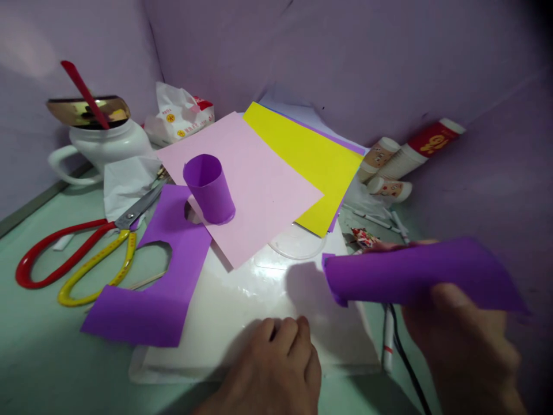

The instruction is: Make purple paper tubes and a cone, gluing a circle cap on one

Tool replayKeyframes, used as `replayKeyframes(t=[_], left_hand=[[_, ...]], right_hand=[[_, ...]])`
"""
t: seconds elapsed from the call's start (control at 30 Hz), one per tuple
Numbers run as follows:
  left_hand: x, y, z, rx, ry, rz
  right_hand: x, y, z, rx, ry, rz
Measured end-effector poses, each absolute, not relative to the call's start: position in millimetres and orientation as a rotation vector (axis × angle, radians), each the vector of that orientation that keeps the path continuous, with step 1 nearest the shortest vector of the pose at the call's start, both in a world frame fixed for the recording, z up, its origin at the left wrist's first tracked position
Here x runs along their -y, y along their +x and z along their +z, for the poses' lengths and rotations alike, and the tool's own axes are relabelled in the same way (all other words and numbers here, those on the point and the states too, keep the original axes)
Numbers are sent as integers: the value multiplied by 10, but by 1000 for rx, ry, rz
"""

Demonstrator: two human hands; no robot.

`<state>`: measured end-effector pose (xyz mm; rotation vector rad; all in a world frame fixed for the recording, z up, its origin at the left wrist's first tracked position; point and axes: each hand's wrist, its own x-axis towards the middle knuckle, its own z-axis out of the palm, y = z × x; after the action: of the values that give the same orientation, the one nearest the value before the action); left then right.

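My right hand (466, 340) is closed round a rolled sheet of purple paper (389, 274), its thumb on the near side. The roll lies nearly level above the board's right side, and small folds stick out at its left end. My left hand (280, 363) is at the front of the white board (254, 311), fingers curled and close together; whether anything is under them is hidden. A purple paper tube (211, 193) stands on the pink sheet (259, 190). Left of it lies a purple paper offcut (151, 317) with rounded cutouts.
Scissors (125, 222) with red and yellow handles lie at left, below a white mug (112, 141). A yellow sheet (311, 167) lies behind the pink one. Paper cups (410, 155) lie along the right wall. A marker (388, 340) and black cable (406, 357) are near my right hand.
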<state>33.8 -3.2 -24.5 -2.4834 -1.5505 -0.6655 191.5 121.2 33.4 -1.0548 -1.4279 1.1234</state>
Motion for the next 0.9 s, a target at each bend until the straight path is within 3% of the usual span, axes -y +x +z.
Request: replayKeyframes(t=[0.1,0.17,0.27,0.33,0.47,0.9], left_hand=[[43,327,-233,1613,-2457,-800],[15,276,-167,1803,-2408,-1121],[-110,146,21,2602,-2087,-1669],[-226,69,151,3273,-1685,-1781],[-395,21,258,3718,-1631,-1609],[-413,27,249,3504,-1966,-1177]], right_hand=[[-1319,1907,344,1192,-1009,1188],[-1333,1933,307,1206,-970,1250],[-1257,2019,231,1450,-846,1376],[-1176,2081,201,1682,-784,1392],[-1051,2146,188,1885,-684,1416],[-990,2134,141,1719,-605,1704]])
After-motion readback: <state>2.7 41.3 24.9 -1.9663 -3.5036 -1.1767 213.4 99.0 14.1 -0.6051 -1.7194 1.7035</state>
